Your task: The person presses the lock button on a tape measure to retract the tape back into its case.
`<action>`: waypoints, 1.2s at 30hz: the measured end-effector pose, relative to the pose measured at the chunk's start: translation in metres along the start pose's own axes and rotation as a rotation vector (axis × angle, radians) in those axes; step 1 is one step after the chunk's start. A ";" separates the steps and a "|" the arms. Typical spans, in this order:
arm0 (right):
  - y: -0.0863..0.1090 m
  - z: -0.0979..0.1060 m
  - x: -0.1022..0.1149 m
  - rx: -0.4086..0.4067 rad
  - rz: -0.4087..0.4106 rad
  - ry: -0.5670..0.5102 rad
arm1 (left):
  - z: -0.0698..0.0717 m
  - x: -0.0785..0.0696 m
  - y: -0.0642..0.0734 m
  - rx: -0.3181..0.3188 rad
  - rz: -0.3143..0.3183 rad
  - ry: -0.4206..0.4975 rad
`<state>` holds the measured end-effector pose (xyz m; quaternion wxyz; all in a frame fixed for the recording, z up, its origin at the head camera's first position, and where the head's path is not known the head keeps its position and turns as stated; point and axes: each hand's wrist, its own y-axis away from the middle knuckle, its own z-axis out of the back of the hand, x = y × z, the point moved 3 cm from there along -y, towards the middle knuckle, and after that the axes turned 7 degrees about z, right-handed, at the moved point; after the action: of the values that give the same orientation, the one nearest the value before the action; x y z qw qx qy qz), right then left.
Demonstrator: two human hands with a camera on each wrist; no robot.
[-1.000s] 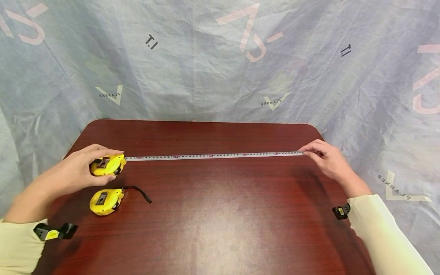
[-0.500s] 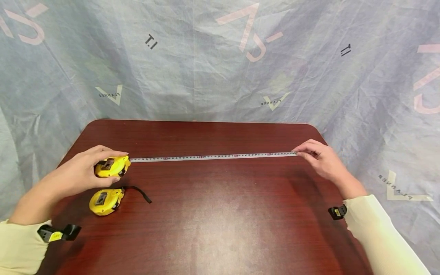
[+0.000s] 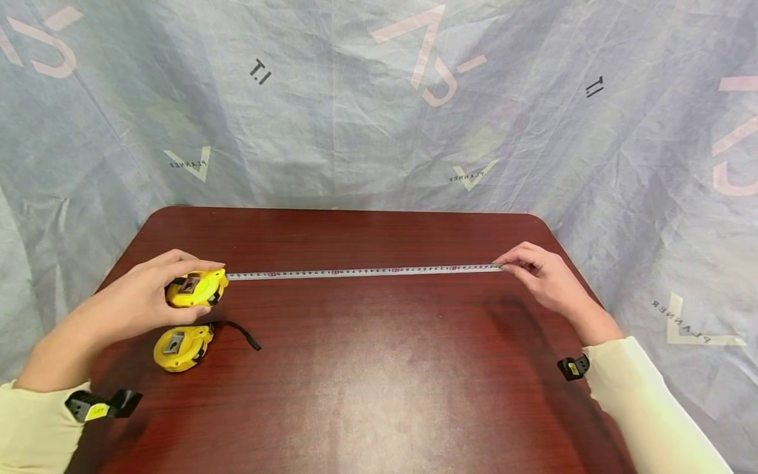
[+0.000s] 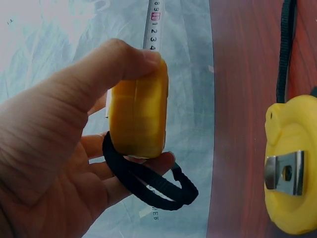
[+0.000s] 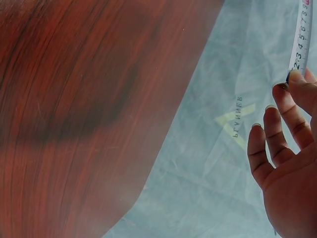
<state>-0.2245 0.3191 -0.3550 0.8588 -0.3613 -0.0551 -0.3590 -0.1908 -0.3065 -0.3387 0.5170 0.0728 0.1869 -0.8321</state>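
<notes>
My left hand grips a yellow tape measure between thumb and fingers above the table's left side. A black wrist strap loops from its lower end in the left wrist view. The white blade runs out of the case to the right, nearly straight across the table. At its far end my right hand pinches the blade's tip between thumb and forefinger, the other fingers loosely bent in the right wrist view. A second yellow tape measure lies on the table just below the left hand, its black strap stretched out rightward.
The dark red wooden table has rounded back corners. Behind and beside it hangs a grey printed sheet. Black wrist cameras sit at both cream sleeves.
My right hand has moved left with the blade's tip, and the left hand with its case has shifted slightly right. The drawn-out blade is shorter. The second tape measure stays put.
</notes>
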 end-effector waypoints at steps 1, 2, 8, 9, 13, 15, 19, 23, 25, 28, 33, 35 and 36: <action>0.000 -0.001 0.001 0.001 0.000 -0.003 | 0.000 -0.001 0.000 0.001 -0.001 0.002; -0.001 -0.001 0.001 0.002 0.000 -0.003 | 0.000 -0.001 0.000 0.003 -0.002 0.001; -0.004 -0.004 0.005 0.011 0.003 -0.005 | 0.000 -0.006 -0.003 0.011 -0.018 0.001; -0.005 -0.005 0.006 0.012 0.003 -0.007 | 0.000 -0.007 -0.003 0.009 -0.023 0.001; -0.007 -0.009 0.008 0.015 0.003 -0.025 | -0.001 -0.009 -0.005 -0.001 -0.040 0.000; -0.008 -0.010 0.008 0.016 0.003 -0.032 | -0.001 -0.010 -0.006 -0.002 -0.043 0.001; -0.010 -0.013 0.010 0.018 0.009 -0.036 | -0.002 -0.011 -0.007 0.005 -0.037 -0.001; -0.013 -0.016 0.011 0.016 0.016 -0.044 | -0.002 -0.013 -0.010 0.012 -0.040 0.005; -0.014 -0.017 0.011 0.013 0.016 -0.052 | -0.002 -0.013 -0.012 0.007 -0.055 0.005; -0.016 -0.019 0.012 0.013 0.013 -0.061 | -0.002 -0.014 -0.014 -0.006 -0.076 0.004; -0.022 -0.023 0.013 0.027 0.007 -0.050 | -0.002 -0.016 -0.018 -0.001 -0.074 -0.002; -0.024 -0.025 0.015 0.033 0.008 -0.049 | -0.002 -0.018 -0.019 0.008 -0.070 -0.001; -0.025 -0.025 0.016 0.035 0.007 -0.051 | -0.002 -0.018 -0.020 0.013 -0.066 0.001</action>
<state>-0.2338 0.2813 -0.3534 0.8645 -0.3555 -0.0820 -0.3457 -0.2003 -0.2829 -0.3302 0.4888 0.0703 0.1841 -0.8499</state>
